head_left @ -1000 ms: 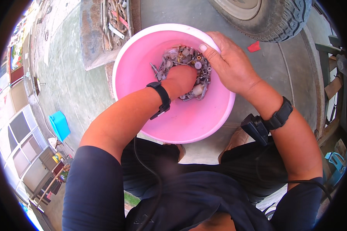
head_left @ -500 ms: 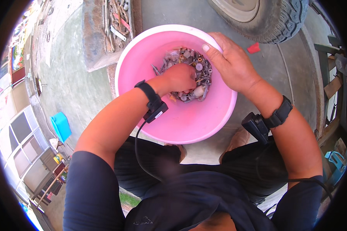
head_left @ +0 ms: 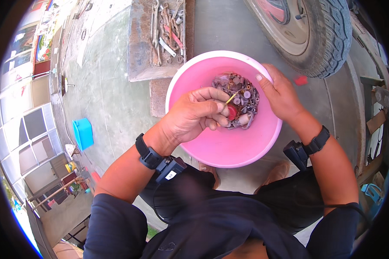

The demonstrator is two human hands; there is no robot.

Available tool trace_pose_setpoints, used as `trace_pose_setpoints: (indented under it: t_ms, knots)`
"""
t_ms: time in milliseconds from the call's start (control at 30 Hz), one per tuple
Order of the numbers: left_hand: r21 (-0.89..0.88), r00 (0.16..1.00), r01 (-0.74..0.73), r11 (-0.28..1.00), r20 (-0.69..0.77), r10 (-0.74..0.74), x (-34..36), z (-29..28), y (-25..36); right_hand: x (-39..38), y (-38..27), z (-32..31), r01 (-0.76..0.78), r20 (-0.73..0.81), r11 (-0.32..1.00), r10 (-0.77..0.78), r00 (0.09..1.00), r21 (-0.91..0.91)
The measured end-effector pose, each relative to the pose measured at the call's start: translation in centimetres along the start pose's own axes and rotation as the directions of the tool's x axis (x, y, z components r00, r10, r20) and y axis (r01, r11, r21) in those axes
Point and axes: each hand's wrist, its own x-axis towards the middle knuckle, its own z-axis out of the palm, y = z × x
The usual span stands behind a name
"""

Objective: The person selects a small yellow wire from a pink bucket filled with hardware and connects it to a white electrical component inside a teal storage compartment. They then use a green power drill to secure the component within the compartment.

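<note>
Above the pink plastic basin (head_left: 212, 153), my left hand (head_left: 188, 113) pinches a thin yellowish rod (head_left: 232, 97) between thumb and forefinger; whether it is a screw cannot be made out. A round red piece (head_left: 232, 113) shows just below those fingers, and I cannot tell if they touch it. My right hand (head_left: 284, 96) grips the basin's right rim, thumb on the inside and the other fingers mostly hidden outside. In the basin lies a heap of small metal hardware (head_left: 249, 98), bolts, nuts and washers among it, with a whitish cylindrical piece (head_left: 244, 119) near its lower edge.
A rusty metal tray (head_left: 138, 64) with wrenches (head_left: 157, 32) sits beyond the basin to the left. Far right stands a treaded wheel (head_left: 317, 43), a red scrap (head_left: 301, 80) beside it. A blue container (head_left: 83, 134) is on the floor at left.
My left hand has come up out of the hardware heap with the thin yellowish rod. My right hand keeps its hold on the rim. The whole view has shifted, so basin and tray appear farther right.
</note>
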Motion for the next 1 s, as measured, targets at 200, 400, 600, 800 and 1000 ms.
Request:
trace_pose_setpoints:
  t_ms: [200,400,600,800,1000]
  knots:
    - [-0.104,0.997,-0.070,0.992,0.000,0.071,-0.9,-0.3,-0.9,0.1,0.1,0.0,-0.060,0.005,0.998,0.060,0.998,0.003]
    - [-0.114,0.994,-0.105,0.988,0.012,0.107,-0.8,-1.1,-1.2,-0.1,-0.1,0.1,-0.004,0.001,0.999,0.004,1.000,-0.046]
    - [0.083,0.963,-0.250,0.965,-0.084,0.256,-0.4,-2.7,1.0,-0.4,-0.3,0.8,0.073,-0.101,0.988,-0.087,0.991,-0.136]
    - [0.379,0.967,-0.157,0.912,-0.130,0.221,0.8,-1.5,1.2,-0.5,0.3,0.4,0.289,-0.058,0.937,-0.305,0.950,-0.194]
    - [0.562,0.984,-0.096,0.821,-0.069,0.162,3.3,0.0,0.9,-0.3,-0.4,0.3,0.305,0.040,0.948,-0.302,0.952,-0.089]
